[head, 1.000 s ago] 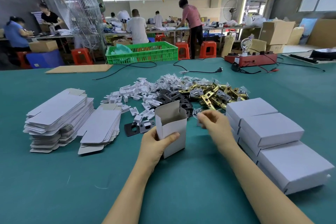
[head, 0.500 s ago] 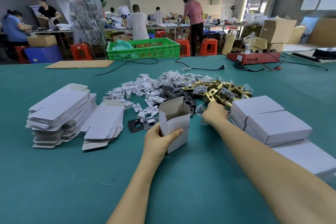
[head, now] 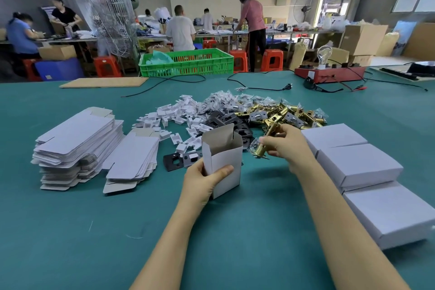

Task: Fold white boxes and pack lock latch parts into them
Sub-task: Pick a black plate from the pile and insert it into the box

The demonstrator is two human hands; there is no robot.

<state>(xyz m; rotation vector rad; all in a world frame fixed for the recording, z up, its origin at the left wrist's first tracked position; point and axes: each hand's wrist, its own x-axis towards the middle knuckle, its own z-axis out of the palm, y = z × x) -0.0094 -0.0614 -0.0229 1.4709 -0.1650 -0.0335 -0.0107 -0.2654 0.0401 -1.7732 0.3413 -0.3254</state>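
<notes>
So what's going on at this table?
A person is packing lock parts into small white boxes. The left hand holds an open box upright on the green table, and the right hand holds a brass latch beside it, not yet inside. Flat boxes wait on the left, closed boxes on the right.

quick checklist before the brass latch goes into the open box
1. Open box upright, top flap up: ok.
2. Left hand grips the box firmly: ok.
3. Right hand holds the brass latch: ok.
4. Latch over the box mouth: not ok, it is to the right of it.
5. Box inside free of other parts: cannot tell.
6. Clear bag on the latch intact: cannot tell.
</notes>
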